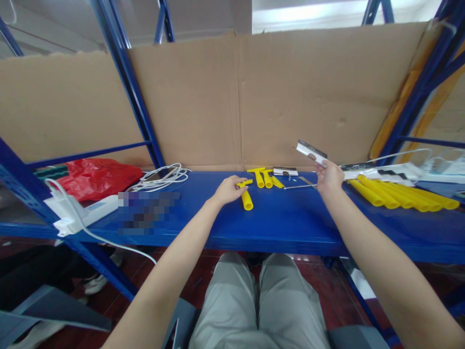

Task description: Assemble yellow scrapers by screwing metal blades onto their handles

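My left hand [231,190] is closed around the crosspiece of a yellow T-shaped handle [247,200], whose round hollow end points toward me at the blue shelf top. My right hand [330,175] is raised above the shelf and pinches a small flat black-and-white box [311,151] by one end. Between the hands, farther back, lie yellow T-shaped handles [259,177] and a small yellow piece [277,182]. Close to them are another black-and-white box [285,171] and thin metal strips [300,186].
Several yellow tubes [395,194] lie in a row on the right of the blue shelf [276,218]. At the left are a red bag [98,178], coiled white cable [163,177] and a white power strip [90,213]. A cardboard sheet [290,97] stands along the back.
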Demonstrator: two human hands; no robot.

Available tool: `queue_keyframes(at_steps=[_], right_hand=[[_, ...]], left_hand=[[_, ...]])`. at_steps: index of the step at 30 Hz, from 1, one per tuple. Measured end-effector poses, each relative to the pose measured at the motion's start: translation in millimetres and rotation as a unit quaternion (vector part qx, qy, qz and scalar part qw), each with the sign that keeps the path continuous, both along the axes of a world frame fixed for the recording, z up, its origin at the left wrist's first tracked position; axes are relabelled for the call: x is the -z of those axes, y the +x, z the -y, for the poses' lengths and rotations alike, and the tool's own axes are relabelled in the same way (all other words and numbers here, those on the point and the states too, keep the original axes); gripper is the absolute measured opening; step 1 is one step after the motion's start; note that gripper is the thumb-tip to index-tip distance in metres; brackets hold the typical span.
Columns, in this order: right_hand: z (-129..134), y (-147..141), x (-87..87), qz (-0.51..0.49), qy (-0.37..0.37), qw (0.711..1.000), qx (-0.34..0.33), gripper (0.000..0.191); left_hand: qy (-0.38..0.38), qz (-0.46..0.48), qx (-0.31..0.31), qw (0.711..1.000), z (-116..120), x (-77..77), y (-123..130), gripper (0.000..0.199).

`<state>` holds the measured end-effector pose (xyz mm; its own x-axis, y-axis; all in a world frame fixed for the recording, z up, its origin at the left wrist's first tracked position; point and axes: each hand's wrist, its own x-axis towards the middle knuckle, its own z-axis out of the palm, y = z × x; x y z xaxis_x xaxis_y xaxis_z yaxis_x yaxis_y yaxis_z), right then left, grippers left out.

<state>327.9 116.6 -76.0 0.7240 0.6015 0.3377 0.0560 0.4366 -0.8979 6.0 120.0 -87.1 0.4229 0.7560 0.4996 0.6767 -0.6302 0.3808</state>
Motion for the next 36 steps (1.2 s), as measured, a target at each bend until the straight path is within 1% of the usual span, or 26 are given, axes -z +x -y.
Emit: queue_keyframes(at_steps=[2,4,7,10,12,13,16,19,22,25,28,33,36], right_hand=[[1,-4,-0.9,0.004,-0.003,1.000,-0.013,0.008],[3,-9,-2.9,-0.004,0.000,1.000,-0.029,0.007],[8,-17,-7.1,-0.055,0.015,0.997,-0.053,0.012],[13,-23,-10.2,-0.103,0.018,0.992,-0.069,0.015],[16,-25,-11.4,-0.110,0.016,0.991,-0.076,0.015],[17,-26,-11.8,-0.109,0.014,0.991,-0.078,0.015],[19,-28,-12.9,-0.112,0.003,0.990,-0.084,0.014],[22,-32,-14.2,-0.129,-0.011,0.988,-0.088,0.014],[24,-35,-15.2,-0.128,-0.011,0.987,-0.092,0.014],[25,-39,-15.5,-0.140,-0.002,0.985,-0.100,0.014],[25,-42,-15.2,-0.160,0.009,0.981,-0.112,0.016],[24,-43,-14.3,-0.156,0.015,0.979,-0.129,0.017],[26,-44,-15.1,-0.161,0.011,0.979,-0.128,0.015]], left_hand=[[0.014,-0.011,0.037,0.999,0,3.4,2,0.041],[0.012,-0.036,0.061,0.997,0,6.1,4,0.043],[-0.022,-0.072,0.074,0.994,1,7.4,7,0.037],[-0.046,-0.079,0.075,0.993,1,6.7,9,0.033],[-0.046,-0.065,0.057,0.995,1,7.0,10,0.031],[-0.045,-0.055,0.038,0.997,1,7.7,11,0.029],[-0.055,-0.014,-0.055,0.997,-2,10.9,13,0.031],[-0.117,0.020,-0.130,0.984,-4,13.3,16,0.036],[-0.162,0.039,-0.163,0.972,-8,13.9,19,0.039],[-0.186,0.072,-0.176,0.964,-13,15.1,21,0.047],[-0.213,0.105,-0.162,0.958,-20,18.8,21,0.051],[-0.203,0.169,-0.145,0.954,-27,25.2,19,0.050],[-0.205,0.177,-0.144,0.952,-26,24.3,18,0.048]])
